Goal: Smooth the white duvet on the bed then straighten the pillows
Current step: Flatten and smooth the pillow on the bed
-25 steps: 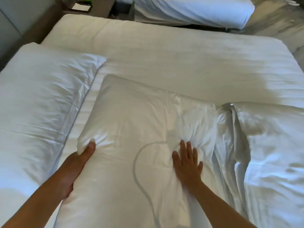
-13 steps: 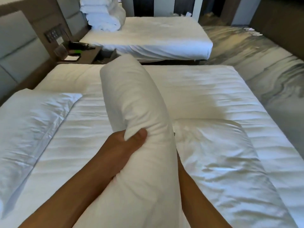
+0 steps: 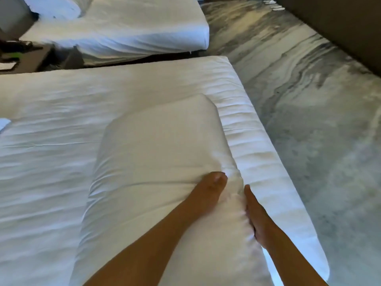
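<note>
Head view: a white pillow (image 3: 156, 166) lies lengthwise across the lower centre of the frame, resting on the white duvet (image 3: 51, 141) of the near bed, close to that bed's right-hand edge. The person's left hand (image 3: 208, 190) comes in from the bottom centre, its forearm lying over the pillow's top face and its thumb pressed into the fabric near the pillow's right side, where the cloth puckers; the rest of its fingers are hidden, so how firmly it grips cannot be told. The right hand (image 3: 255, 215) enters from the lower right and presses against the pillow's right edge, fingers tucked into the seam between pillow and duvet. The two hands sit just beside each other, with the pillow's bunched edge between them.

The duvet runs from the left edge of the frame to the right of centre and shows fine ripples across its surface. At the far left edge a corner of a second pillow (image 3: 4, 123) just shows. A second bed (image 3: 134, 27) with white bedding fills the upper left, a dark nightstand (image 3: 26, 58) beside it. Grey, marbled carpet (image 3: 309, 100) covers the right side of the frame.
</note>
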